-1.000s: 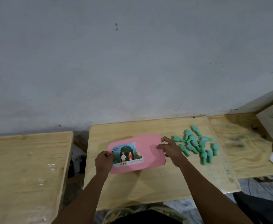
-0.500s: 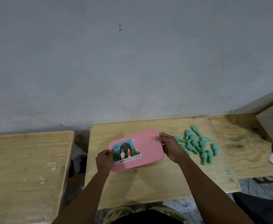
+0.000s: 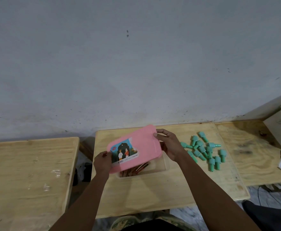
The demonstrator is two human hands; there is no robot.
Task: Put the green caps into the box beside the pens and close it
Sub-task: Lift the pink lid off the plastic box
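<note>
Since before, the lid (image 3: 136, 147) has risen off the box (image 3: 164, 164) and tilts; left hand (image 3: 102, 161) and right hand (image 3: 170, 145) grip its ends, fingers partly hidden beneath. It covers most of the box; the pens (image 3: 134, 170) barely show. All caps (image 3: 203, 150) lie on the table (image 3: 153, 194), right.

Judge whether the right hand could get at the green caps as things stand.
Probably not yet: the right hand grips the pink lid. Otherwise the way looks free, as the green caps lie uncovered beside it.
</note>
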